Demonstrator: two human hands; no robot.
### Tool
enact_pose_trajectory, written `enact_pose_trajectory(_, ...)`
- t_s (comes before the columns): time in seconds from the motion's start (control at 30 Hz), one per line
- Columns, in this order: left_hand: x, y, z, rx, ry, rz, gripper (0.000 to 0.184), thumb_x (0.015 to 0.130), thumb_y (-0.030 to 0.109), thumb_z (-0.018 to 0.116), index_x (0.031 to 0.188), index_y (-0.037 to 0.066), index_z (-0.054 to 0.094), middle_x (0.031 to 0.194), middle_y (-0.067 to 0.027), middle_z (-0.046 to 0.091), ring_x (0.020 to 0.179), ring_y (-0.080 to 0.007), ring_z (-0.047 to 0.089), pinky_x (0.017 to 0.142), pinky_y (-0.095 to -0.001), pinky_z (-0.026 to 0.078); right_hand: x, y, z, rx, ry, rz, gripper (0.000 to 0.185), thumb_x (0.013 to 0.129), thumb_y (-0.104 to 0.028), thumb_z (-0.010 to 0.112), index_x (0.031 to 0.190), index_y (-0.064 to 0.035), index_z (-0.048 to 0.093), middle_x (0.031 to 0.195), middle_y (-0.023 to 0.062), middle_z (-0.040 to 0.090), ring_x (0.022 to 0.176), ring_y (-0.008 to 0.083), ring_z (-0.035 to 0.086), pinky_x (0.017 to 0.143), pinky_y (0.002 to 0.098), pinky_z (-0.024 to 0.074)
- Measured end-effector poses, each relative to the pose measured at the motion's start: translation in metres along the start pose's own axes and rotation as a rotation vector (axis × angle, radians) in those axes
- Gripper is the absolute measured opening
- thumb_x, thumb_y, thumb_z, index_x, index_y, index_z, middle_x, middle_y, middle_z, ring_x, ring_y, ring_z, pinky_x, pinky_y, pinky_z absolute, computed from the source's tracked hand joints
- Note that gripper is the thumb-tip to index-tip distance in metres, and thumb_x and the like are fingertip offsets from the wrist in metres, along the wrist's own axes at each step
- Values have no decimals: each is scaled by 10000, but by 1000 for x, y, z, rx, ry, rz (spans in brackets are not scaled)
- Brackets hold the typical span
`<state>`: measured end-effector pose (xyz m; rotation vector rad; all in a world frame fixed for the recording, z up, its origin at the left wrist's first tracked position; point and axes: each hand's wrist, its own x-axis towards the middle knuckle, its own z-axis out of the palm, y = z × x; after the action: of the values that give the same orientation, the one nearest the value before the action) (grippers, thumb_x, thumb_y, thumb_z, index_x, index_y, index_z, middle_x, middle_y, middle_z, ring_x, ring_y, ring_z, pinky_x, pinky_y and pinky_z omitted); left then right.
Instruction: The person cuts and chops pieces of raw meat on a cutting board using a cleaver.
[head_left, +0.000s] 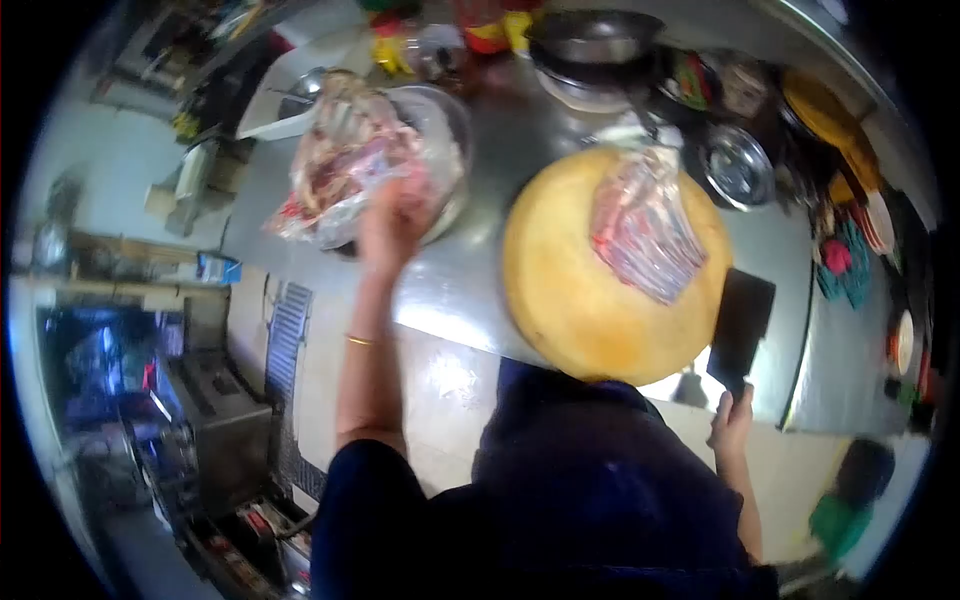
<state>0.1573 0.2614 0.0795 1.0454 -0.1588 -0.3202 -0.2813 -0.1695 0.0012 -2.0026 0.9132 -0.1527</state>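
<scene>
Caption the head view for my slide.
Left hand at the meat over a bowl; right hand holds a cleaver by the round board bearing ribs.

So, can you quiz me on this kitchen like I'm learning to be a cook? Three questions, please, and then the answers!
1. What lies on the round board?
a) a wok
b) a rack of ribs
c) a bracelet
2. Which hand holds the cleaver?
3. True or false: the left hand is on the cleaver's handle.

Key:
1. b
2. The right hand.
3. False: the left hand is at the meat heaped over the metal bowl.
</scene>
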Motion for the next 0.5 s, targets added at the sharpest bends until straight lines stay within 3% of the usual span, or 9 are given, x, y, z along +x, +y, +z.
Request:
enact_pose_trajectory(0.07, 16, 22, -20, 1552, 22, 108, 305, 824, 299, 734, 1024, 78, 669, 998, -106, 701, 857, -244, 688, 737, -371, 532, -5, -5, 3, -28, 12, 90, 227, 984, -56, 460, 1198, 20, 469, 799, 65, 542, 684, 119, 483, 607, 297, 426)
enact_pose_trajectory(0.1, 4, 47, 22, 1999, -62, -51, 346, 813, 301, 745, 1073, 85, 672, 1009, -112, 697, 855, -258, 686, 740, -375, 538, -7, -2, 7, 38, 56, 58, 219, 974, -54, 478, 1184, 8, 474, 745, 87, 547, 645, 134, 499, 586, 311, 428)
enact_pose_trajectory(0.13, 7, 30, 31, 2014, -48, 143, 357, 811, 298, 750, 1090, 88, 675, 1005, -116, 700, 858, -271, 686, 748, -381, 540, -6, 16, 9, -56, 33, -41, 363, 1009, -154, 481, 1327, -25, 361, 621, 17, 461, 473, 113, 454, 409, 289, 375)
enact_pose_trajectory(0.2, 12, 2, 39, 2013, 14, 523, 382, 806, 291, 760, 1123, 93, 680, 997, -123, 706, 864, -295, 686, 765, -394, 546, -10, 6, 9, -96, 15, -49, 340, 1002, -138, 480, 1301, -21, 368, 619, 27, 474, 477, 117, 457, 415, 291, 374)
enact_pose_trajectory(0.23, 13, -23, 52, 1773, -58, 581, 374, 808, 284, 760, 1120, 92, 683, 1003, -126, 705, 884, -308, 682, 793, -399, 542, -10, -2, 9, -105, 11, -34, 315, 992, -129, 491, 1267, -10, 394, 660, 85, 512, 536, 195, 497, 480, 336, 403)
enact_pose_trajectory(0.3, 0, -84, 99, 1472, -244, 583, 358, 803, 272, 761, 1102, 90, 688, 1014, -125, 701, 906, -322, 674, 833, -415, 533, -11, -30, 5, -132, 2, 34, 257, 962, -106, 524, 1179, 15, 461, 780, 251, 614, 709, 419, 608, 662, 462, 482)
enact_pose_trajectory(0.37, -14, -142, 147, 1319, -574, 530, 339, 773, 244, 764, 1072, 97, 698, 979, -102, 699, 909, -298, 667, 880, -438, 504, -10, -35, 0, -196, 8, -29, 265, 963, -137, 542, 1164, 15, 459, 773, 259, 616, 710, 441, 612, 649, 482, 478)
enact_pose_trajectory(0.4, -28, -164, 173, 1379, -687, 523, 439, 744, 237, 769, 1156, 117, 676, 1052, -91, 679, 1014, -266, 630, 953, -427, 452, -9, -37, -2, -213, 1, -19, 266, 964, -142, 545, 1160, 15, 457, 754, 255, 613, 700, 443, 610, 643, 485, 477)
enact_pose_trajectory(0.5, -52, -209, 223, 1378, -692, 507, 573, 714, 232, 772, 1249, 119, 600, 1231, -68, 591, 1187, -273, 511, 1044, -437, 344, -7, -35, -6, -228, 15, -39, 287, 967, -169, 550, 1165, 19, 464, 704, 240, 605, 670, 445, 604, 626, 500, 471)
